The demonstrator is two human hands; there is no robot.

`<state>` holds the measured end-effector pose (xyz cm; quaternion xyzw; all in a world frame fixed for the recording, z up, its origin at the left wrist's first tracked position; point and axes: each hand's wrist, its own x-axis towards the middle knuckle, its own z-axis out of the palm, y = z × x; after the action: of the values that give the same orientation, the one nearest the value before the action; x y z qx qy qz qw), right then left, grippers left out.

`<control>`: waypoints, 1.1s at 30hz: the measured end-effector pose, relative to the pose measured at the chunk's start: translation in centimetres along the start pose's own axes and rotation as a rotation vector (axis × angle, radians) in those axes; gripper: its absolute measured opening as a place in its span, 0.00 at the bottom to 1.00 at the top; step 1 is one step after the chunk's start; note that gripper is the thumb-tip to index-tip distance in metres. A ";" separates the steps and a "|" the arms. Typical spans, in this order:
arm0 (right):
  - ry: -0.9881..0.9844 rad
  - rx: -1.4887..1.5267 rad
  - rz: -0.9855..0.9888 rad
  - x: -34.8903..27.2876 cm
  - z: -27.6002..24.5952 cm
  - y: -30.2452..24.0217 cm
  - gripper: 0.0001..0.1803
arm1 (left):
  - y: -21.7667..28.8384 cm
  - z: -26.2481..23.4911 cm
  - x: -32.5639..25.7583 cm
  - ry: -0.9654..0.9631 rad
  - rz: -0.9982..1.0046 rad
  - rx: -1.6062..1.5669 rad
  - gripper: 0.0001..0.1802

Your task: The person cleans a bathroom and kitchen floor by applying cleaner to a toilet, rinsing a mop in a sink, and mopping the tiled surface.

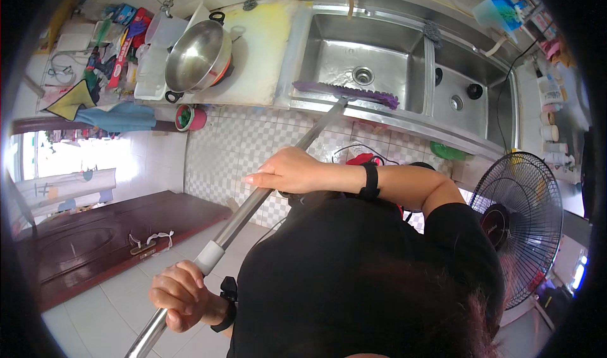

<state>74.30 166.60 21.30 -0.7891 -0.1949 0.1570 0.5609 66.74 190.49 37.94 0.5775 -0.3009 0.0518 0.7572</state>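
Metal mop pole (265,190), stiff, light and likely slippery, is being gripped by right hand (286,171) mid-shaft and left hand (181,293) lower down, purple mop head (354,92) resting on the sink's (329,48) front rim.

The mop head (357,93) is purple, its pole (253,203) silver. The wall tiles (240,143) show a grey-white check; the door (95,244) is dark red-brown, the fan (521,219) black.

The left sink basin (373,57) lies open beyond the purple mop head (354,92) resting on its front rim. A standing fan (521,222) crowds the right, while a steel wok (197,55) and clutter fill the desk (259,48) at left.
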 end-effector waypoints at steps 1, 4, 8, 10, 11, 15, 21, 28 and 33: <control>-0.008 -0.001 -0.007 0.0 -0.1 0.0 0.36 | 0.0 -0.2 0.1 -0.028 0.004 -0.001 0.18; -0.032 -0.001 -0.010 -0.1 -0.3 -0.1 0.34 | 0.0 -0.2 0.0 -0.050 0.016 -0.018 0.18; -0.075 -0.019 0.016 -0.1 -0.4 0.0 0.33 | 0.1 0.1 -0.1 -0.065 0.021 -0.021 0.18; -0.082 -0.016 0.009 -0.3 -0.5 0.1 0.32 | 0.2 0.1 -0.1 -0.091 0.010 -0.023 0.18; -0.076 -0.002 0.001 -0.4 -0.4 0.1 0.32 | 0.3 0.1 -0.2 -0.112 -0.001 -0.023 0.17; -0.077 0.085 -0.013 -0.8 -0.6 0.3 0.30 | 0.4 0.2 -0.2 -0.142 -0.012 -0.002 0.17; -0.098 0.092 -0.050 -1.4 -1.3 0.1 0.30 | 0.7 0.6 -0.1 -0.176 -0.012 0.007 0.16; -0.049 0.087 -0.133 -1.8 -1.4 0.6 0.31 | 0.6 1.4 0.2 -0.177 0.034 -0.013 0.16; -0.040 0.126 -0.138 -2.4 -1.8 0.4 0.30 | 0.8 1.1 0.3 -0.286 0.027 -0.016 0.15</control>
<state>73.13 163.81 21.58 -0.7336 -0.2497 0.1455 0.6151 66.24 189.68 38.91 0.5687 -0.4139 -0.0231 0.7105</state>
